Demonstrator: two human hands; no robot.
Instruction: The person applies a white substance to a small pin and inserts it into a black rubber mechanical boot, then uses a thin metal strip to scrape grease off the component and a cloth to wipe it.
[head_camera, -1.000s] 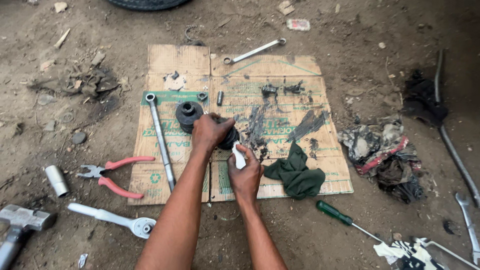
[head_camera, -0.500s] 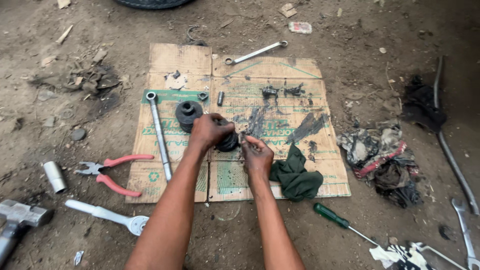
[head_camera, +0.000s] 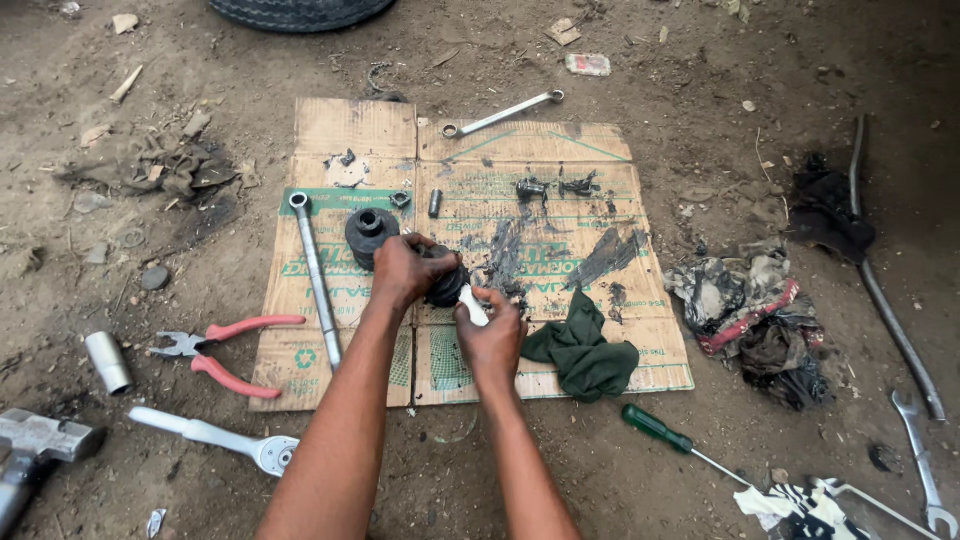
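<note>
My left hand (head_camera: 405, 268) grips the black rubber boot (head_camera: 447, 285); my right hand (head_camera: 490, 325), now nearer at 4 o'clock, holds a white tube (head_camera: 472, 305).

Both bare forearms reach up from the bottom edge and converge near the middle. The left hand (head_camera: 402, 268) is palm-down, knuckles up, fingers curled over and closed in a grasp — wrist slightly bent. The right hand (head_camera: 490, 335) sits just below and to the right of it, back toward the camera, fingers folded in a tight pinch. The two hands are nearly touching — both arms almost straight.
</note>
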